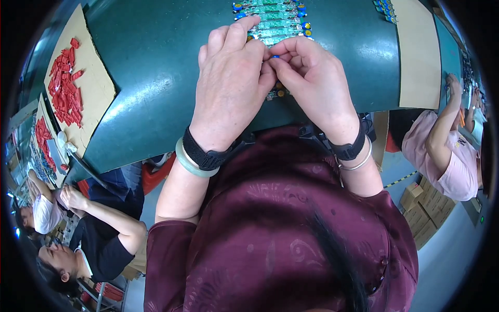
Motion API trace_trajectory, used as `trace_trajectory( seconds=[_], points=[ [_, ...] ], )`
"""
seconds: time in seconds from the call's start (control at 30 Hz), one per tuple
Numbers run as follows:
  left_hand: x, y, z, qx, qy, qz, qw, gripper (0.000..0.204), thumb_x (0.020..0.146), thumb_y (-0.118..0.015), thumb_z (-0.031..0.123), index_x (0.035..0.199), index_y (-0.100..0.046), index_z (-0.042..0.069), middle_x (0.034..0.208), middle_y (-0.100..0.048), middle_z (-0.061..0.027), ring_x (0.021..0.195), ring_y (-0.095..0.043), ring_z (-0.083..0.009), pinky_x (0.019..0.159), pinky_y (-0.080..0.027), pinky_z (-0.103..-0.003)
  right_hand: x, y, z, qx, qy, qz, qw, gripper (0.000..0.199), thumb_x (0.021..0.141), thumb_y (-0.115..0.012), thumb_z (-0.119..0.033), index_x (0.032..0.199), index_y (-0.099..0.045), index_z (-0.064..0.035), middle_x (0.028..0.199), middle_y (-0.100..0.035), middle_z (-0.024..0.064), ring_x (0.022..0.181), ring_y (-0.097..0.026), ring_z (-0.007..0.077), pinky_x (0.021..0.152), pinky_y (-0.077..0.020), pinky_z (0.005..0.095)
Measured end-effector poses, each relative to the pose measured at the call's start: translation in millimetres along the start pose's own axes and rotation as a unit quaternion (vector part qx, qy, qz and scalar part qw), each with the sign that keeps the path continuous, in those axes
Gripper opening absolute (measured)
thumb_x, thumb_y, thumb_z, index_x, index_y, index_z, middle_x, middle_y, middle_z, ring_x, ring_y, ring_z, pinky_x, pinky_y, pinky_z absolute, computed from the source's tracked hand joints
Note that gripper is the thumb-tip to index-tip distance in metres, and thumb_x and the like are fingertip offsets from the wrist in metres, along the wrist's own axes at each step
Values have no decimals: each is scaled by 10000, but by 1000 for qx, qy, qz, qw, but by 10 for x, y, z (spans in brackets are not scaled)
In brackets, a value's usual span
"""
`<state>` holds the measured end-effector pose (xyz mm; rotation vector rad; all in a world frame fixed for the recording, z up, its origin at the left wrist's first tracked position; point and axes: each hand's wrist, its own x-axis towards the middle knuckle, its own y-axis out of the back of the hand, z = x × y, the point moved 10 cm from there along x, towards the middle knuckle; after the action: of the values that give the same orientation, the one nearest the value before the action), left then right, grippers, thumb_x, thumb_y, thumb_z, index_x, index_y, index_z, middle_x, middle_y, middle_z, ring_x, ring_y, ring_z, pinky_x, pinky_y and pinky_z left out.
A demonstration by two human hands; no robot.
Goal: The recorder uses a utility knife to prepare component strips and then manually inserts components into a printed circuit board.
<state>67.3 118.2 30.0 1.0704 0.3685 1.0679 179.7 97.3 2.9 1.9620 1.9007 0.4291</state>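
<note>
A column of small green circuit boards [275,24] with blue and yellow round parts at their ends lies on the green table in front of me. My left hand [228,86] reaches over the near boards with thumb and fingertips closed; what they grip is hidden. My right hand [316,80] pinches a small blue part [276,56] between thumb and forefinger. The fingertips of both hands meet around this spot. Just below them, more round parts [280,93] peek out near the table's front edge, mostly covered by my hands.
Red plastic pieces [66,88] are heaped on cardboard [93,99] at the left. A bare cardboard sheet [421,62] and another group of boards [385,10] are at the right. Co-workers sit on both sides, one in black [104,236], one in pink [442,151].
</note>
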Motion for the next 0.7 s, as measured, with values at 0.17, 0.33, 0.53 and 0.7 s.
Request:
trace_trajectory(
  seconds=[0.17,0.33,0.53,0.7],
  points=[
    [11,-4,13,9,-2,-5,1000,112,803,-696,113,864,-647,32,1345,-560,-98,1176,-505,-299,949,-418,-431,30,27,-101,-63,48,9,997,147,931,-611,14,1073,-637,-11,848,-673,37,747,-652,84,669,-535,232],
    [12,-16,12,23,-2,0,1000,127,798,-696,113,873,-644,24,1343,-557,-98,1175,-503,-300,944,-417,-426,31,-18,-74,-21,20,-15,999,134,930,-620,2,1063,-636,-4,832,-656,45,728,-645,83,661,-531,230],
    [10,-31,20,35,-4,-11,999,138,797,-695,113,883,-643,19,1348,-548,-100,1173,-502,-301,935,-419,-422,19,33,-79,-41,36,-3,999,142,922,-600,21,1059,-629,-1,867,-650,50,734,-633,73,658,-527,227],
    [9,-33,28,36,-8,-1,999,131,800,-690,111,877,-639,19,1348,-544,-103,1170,-502,-300,929,-419,-424,33,-5,23,24,-30,-13,999,148,912,-611,22,1057,-637,1,899,-653,62,740,-638,85,663,-532,233]
  ],
)
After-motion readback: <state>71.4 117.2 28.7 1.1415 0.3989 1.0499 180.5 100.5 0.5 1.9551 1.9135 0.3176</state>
